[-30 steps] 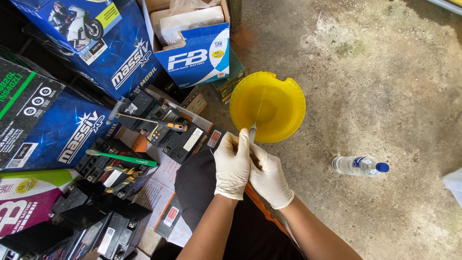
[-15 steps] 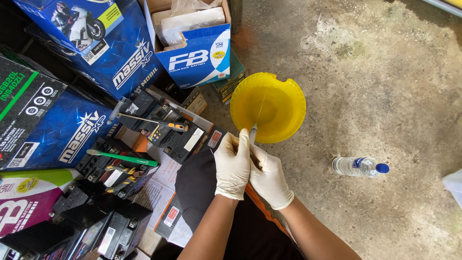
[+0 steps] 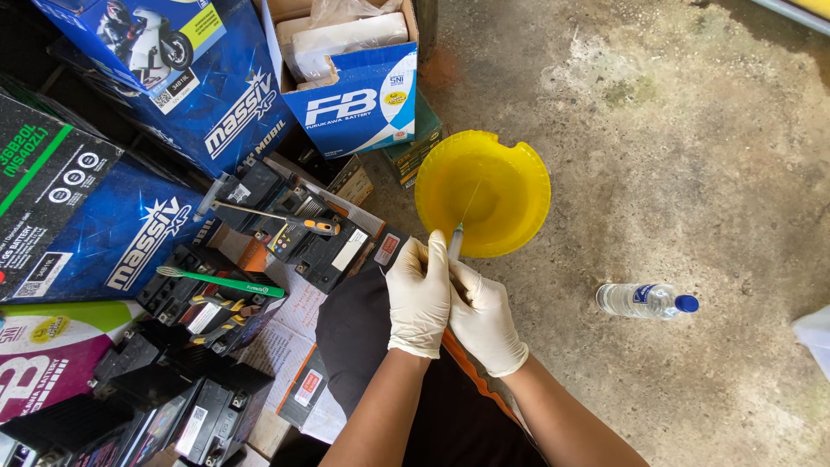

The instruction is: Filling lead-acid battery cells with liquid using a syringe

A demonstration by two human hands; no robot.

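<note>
White latex gloves covered both hands, which met just near of a yellow plastic basin (image 3: 497, 186) standing on the concrete floor (image 3: 692, 156). Left hand (image 3: 419, 294) had its fingers closed around the barrel of a syringe (image 3: 455, 244), whose clear tip pointed far, over the basin's near rim, sending a thin stream into the basin. Right hand (image 3: 484, 320) lay touching the left from the right side, its fingers curled shut around the syringe's lower end, though the plunger itself was hidden. Beneath both hands sat a black battery (image 3: 359, 333) with an orange edge. To the right, well apart, a clear water bottle (image 3: 644, 300) with a blue cap lay on its side on the floor. To the left, small black batteries (image 3: 303, 229) were crowded together, a screwdriver (image 3: 277, 216) with an orange-and-black handle resting across them, and a green toothbrush (image 3: 226, 281) lying on another. Blue cardboard boxes (image 3: 216, 112) stood far left, one open box (image 3: 354, 95) holding white packing.
</note>
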